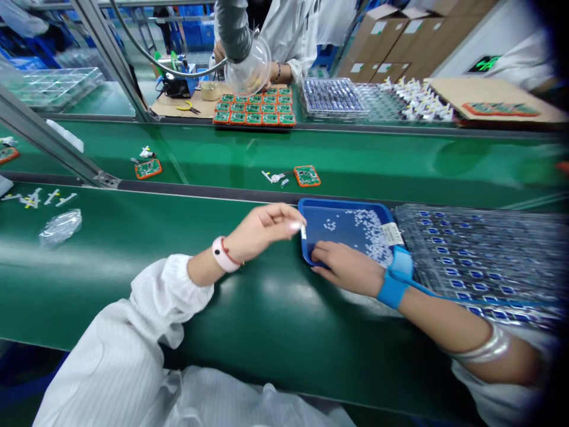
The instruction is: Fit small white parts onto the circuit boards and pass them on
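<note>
The left hand (262,232) pinches a small white part (303,232), fingers clamped on it, just beside the rim of the blue tray (344,206). The right hand (347,268) rests at the tray's near corner, its fingers (318,255) slightly apart and holding nothing visible. White parts (371,234) lie heaped inside the tray, a plastic tray of blue components (480,261) sits to its right, and the green desk (133,308) runs beneath it
</note>
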A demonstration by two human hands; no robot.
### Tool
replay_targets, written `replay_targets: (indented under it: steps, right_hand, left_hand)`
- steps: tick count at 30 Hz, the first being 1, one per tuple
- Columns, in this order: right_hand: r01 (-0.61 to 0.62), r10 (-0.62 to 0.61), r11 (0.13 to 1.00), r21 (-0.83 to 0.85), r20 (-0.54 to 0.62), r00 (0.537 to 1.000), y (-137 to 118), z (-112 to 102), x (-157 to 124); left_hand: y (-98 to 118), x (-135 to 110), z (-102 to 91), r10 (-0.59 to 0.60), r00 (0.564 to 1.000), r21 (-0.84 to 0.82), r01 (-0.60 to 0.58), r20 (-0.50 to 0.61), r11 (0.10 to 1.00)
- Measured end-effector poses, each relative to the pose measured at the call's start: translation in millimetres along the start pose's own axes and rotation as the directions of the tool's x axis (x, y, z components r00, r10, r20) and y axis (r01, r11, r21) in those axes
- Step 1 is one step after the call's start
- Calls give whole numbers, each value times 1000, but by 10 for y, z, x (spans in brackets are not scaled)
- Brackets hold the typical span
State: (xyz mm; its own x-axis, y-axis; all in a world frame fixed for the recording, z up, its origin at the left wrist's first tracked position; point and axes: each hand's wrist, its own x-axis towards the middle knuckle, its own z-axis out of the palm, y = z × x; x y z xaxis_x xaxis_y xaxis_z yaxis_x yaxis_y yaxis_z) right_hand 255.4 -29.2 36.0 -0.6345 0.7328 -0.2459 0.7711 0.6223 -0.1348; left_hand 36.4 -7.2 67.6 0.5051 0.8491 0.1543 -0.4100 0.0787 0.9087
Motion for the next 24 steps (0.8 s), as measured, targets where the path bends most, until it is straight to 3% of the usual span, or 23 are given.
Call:
replay_targets:
  steps: [2, 3, 5, 8, 10, 11, 14, 19, 22, 24]
  right_hand:
    - [-15, 17, 1000, -18, 96, 995, -36, -62, 5]
    - [-27, 30, 999, -23, 130, 991, -53, -87, 7]
    - [-51, 54, 998, -25, 159, 986, -77, -122, 11]
    - [-69, 72, 997, -19, 173, 982, -89, -138, 12]
    - [-73, 74, 997, -11, 173, 982, -89, -143, 10]
    - [-76, 77, 997, -9, 175, 982, -90, -146, 10]
    - [-83, 82, 997, -4, 193, 978, -101, -161, 10]
    - [-84, 75, 996, 38, 187, 979, -94, -181, 8]
    - [-37, 8, 981, 190, 151, 989, 20, -199, 15]
    - [-14, -4, 956, 293, 59, 998, 170, -208, 36]
  left_hand:
    - [-96, 302, -304, 62, 986, 378, 1, -154, 926]
    - [-160, 463, -440, 87, 971, 541, 48, -221, 840]
    - [-306, 772, -628, 120, 954, 800, 156, -273, 579]
    - [-520, 1137, -679, 152, 955, 963, 237, -255, 127]
    - [-631, 1301, -629, 162, 953, 958, 272, -256, -86]
    - [-673, 1363, -602, 160, 951, 946, 287, -264, -147]
    - [-752, 1487, -574, 138, 949, 926, 310, -285, -217]
    - [-735, 1543, -664, 119, 956, 929, 289, -268, -231]
    - [-635, 1499, -769, 145, 940, 934, 328, -308, -144]
    - [-544, 1430, -857, 171, 932, 946, 324, -321, 9]
